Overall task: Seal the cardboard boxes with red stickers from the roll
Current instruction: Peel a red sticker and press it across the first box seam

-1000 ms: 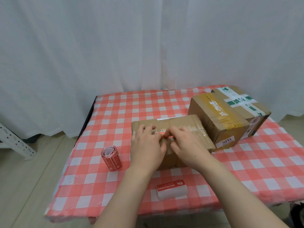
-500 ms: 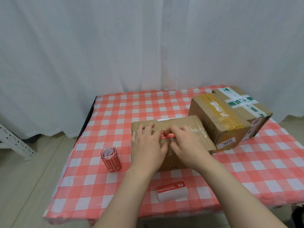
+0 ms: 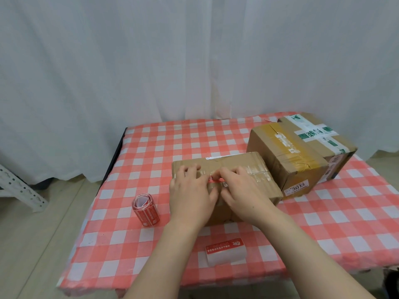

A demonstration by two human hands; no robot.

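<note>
Within the last second more of the red sticker (image 3: 216,180) showed flat on the small cardboard box (image 3: 241,161), at table centre. The left hand (image 3: 190,190) lay spread and the right hand (image 3: 244,190) pressed fingertips on the sticker. This box seemed nearly sealed; the sticker roll (image 3: 146,210) stood at 9 o'clock.

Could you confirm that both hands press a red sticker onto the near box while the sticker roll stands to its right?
Not quite: the head view shows the sticker roll left of the near box. The left hand and right hand do press the red sticker onto it.
</note>
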